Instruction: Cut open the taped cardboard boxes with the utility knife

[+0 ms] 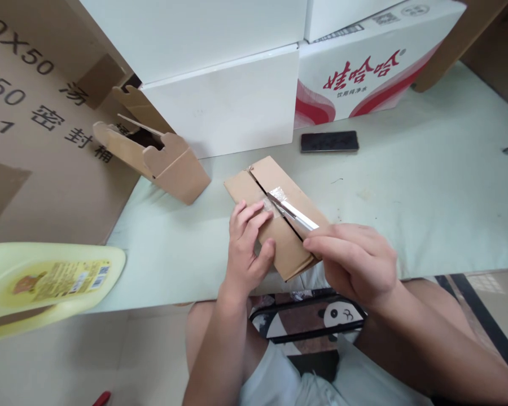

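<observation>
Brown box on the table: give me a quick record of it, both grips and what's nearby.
Box: brown cardboard, flaps folded down, dark seam between them
Tape: clear, on both sides of the seam; whether cut through, cannot tell
Left grip: fingers spread, resting on the box
Right grip: closed around a silver-bladed tool, tip at the seam beside the tape
Beyond box: dark phone, lying flat
Left of box: open brown carton

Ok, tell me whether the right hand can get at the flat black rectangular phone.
Probably yes: nothing stands between the right hand and the phone, though that hand holds a slim pointed silver tool.
</observation>
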Demonstrator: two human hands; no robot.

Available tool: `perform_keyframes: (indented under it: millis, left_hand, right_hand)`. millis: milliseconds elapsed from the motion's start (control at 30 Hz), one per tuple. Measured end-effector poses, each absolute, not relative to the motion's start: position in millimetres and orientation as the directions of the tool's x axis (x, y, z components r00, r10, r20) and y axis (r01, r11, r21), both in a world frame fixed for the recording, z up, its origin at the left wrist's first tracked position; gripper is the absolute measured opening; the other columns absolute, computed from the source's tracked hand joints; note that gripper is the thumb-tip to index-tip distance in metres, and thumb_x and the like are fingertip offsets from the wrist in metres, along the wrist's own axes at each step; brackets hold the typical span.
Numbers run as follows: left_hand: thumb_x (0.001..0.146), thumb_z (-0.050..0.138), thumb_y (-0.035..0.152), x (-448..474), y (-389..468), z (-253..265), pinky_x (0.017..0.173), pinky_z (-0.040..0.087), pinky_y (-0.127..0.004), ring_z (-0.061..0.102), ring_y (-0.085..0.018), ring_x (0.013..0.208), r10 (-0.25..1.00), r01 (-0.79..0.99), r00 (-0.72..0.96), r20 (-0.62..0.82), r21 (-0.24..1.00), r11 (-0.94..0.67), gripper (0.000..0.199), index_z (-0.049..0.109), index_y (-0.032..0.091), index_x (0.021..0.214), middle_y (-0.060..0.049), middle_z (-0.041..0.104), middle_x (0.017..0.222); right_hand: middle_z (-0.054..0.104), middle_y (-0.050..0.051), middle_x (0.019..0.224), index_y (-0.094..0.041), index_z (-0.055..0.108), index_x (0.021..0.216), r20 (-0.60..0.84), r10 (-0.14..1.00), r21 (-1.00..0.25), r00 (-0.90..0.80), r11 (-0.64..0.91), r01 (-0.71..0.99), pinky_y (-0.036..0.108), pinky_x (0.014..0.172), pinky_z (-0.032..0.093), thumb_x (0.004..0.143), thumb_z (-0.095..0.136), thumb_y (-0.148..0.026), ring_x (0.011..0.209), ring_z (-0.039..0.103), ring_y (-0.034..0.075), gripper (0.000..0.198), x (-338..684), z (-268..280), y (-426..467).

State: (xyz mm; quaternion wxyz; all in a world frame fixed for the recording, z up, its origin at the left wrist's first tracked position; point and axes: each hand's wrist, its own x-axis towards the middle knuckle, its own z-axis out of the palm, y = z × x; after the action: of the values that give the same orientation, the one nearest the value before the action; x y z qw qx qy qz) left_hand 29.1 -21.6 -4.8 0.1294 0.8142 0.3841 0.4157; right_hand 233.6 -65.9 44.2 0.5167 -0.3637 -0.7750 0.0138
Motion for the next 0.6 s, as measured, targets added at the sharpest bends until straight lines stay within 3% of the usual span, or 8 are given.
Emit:
perform_keyframes:
  millis: [233,367,500,600]
  left_hand:
    - [0.105,0.045,0.043,30,-21,-4,0.126,0.032,-0.052,0.049,-0.026,0.142,0.725,0.510,0.369,0.581,0.526,-0.681,0.035,0.059,0.023,0.131,-0.012,0.062,0.140]
    - [0.105,0.044,0.043,30,-21,-4,0.126,0.033,-0.052,0.049,-0.027,0.142,0.731,0.525,0.367,0.576,0.520,-0.674,0.035,0.060,0.023,0.130,-0.012,0.062,0.139]
    - [0.105,0.043,0.043,29,-22,-4,0.125,0.035,-0.053,0.048,-0.028,0.143,0.742,0.545,0.363,0.564,0.517,-0.660,0.036,0.061,0.022,0.129,-0.012,0.062,0.138]
    - [0.105,0.044,0.042,30,-22,-4,0.125,0.034,-0.052,0.049,-0.027,0.142,0.737,0.528,0.359,0.573,0.526,-0.667,0.035,0.060,0.022,0.129,-0.012,0.062,0.138]
  right_hand:
    - [0.059,-0.003,0.066,-0.022,0.061,0.092,0.668,0.644,-0.384,-0.373,0.728,0.568,0.027,0.053,0.035,0.101,0.045,-0.009,0.057,0.048,0.012,0.022,230,49,-63]
    - [0.053,-0.004,0.062,-0.022,0.058,0.088,0.651,0.619,-0.375,-0.439,0.765,0.523,0.030,0.050,0.027,0.095,0.045,-0.005,0.054,0.040,0.013,0.022,231,55,-61]
    - [0.051,-0.004,0.058,-0.023,0.055,0.092,0.637,0.634,-0.489,-0.438,0.772,0.406,0.031,0.050,0.029,0.088,0.041,-0.003,0.050,0.037,0.013,0.025,243,67,-74]
    - [0.050,-0.004,0.058,-0.026,0.053,0.095,0.650,0.685,-0.574,-0.329,0.726,0.379,0.032,0.052,0.035,0.094,0.036,-0.008,0.047,0.040,0.013,0.025,257,68,-90]
